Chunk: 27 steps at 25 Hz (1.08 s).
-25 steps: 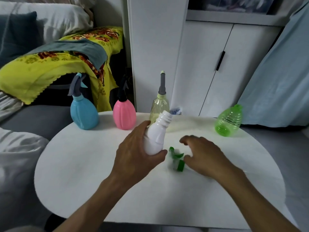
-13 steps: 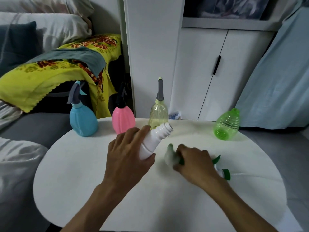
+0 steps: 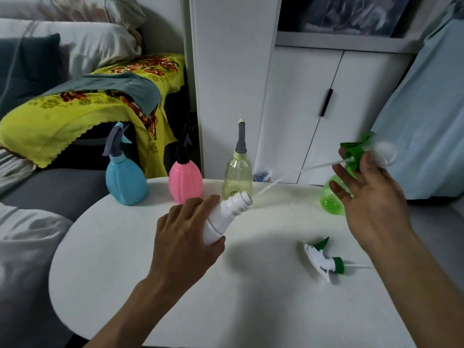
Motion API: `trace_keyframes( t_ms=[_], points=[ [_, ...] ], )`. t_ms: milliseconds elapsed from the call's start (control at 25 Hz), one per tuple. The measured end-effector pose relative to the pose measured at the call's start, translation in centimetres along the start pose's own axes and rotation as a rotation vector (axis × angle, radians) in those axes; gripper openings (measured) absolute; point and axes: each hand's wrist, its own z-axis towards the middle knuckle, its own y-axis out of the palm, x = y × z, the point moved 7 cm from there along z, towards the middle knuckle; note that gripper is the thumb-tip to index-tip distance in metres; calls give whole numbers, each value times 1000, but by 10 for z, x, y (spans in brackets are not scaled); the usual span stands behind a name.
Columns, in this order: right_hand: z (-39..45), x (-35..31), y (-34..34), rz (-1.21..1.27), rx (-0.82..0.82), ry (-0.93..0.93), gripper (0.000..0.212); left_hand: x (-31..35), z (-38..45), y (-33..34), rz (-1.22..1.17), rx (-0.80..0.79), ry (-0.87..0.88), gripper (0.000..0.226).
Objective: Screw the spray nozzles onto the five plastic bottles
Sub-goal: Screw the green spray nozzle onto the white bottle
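My left hand (image 3: 185, 237) grips a white bottle (image 3: 223, 218), tilted with its open threaded neck pointing up and right. My right hand (image 3: 369, 197) is raised at the right and pinches a green-and-white spray nozzle (image 3: 364, 153); its thin white dip tube (image 3: 296, 175) slants down toward the bottle's mouth without reaching it. A second green-and-white nozzle (image 3: 324, 259) lies on the round white table (image 3: 175, 310). A green bottle (image 3: 331, 199) sits partly hidden behind my right hand. Blue (image 3: 125, 179), pink (image 3: 185, 180) and pale yellow (image 3: 237, 178) bottles stand along the back, each with a nozzle on.
A grey sofa with a yellow flowered blanket (image 3: 82, 109) is at the left. White cabinet doors (image 3: 313, 109) stand behind the table. A light blue cloth (image 3: 424, 116) hangs at the right.
My right hand lifted one nozzle off the table, up and to the right, drawing its tube into the air. The other nozzle stayed lying on the table. The white bottle tilted further.
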Motion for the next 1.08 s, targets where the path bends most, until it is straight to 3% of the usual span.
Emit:
trace_keyframes(
  t_ms=[320,480,640,800,880,960,1080],
  points=[
    [-20,30,21,-54,-79,40,37,6,1,7,-15,25,22,77],
    [-43,68,45,-51,-153,170,33,7,0,6,-20,59,50,80],
    [-53,82,56,-169,-170,129,35,6,0,2,30,71,77,79],
    [-48,91,51,-185,-127,215,80,5,-1,-1,98,85,136,84],
    [-47,91,51,-247,-183,245,87,3,-2,-3,135,77,163,84],
    [-48,83,55,-543,-306,130,77,2,-1,-7,156,66,178,80],
    [-49,65,56,-1252,-387,-344,64,0,1,-13,170,46,194,77]
  ],
)
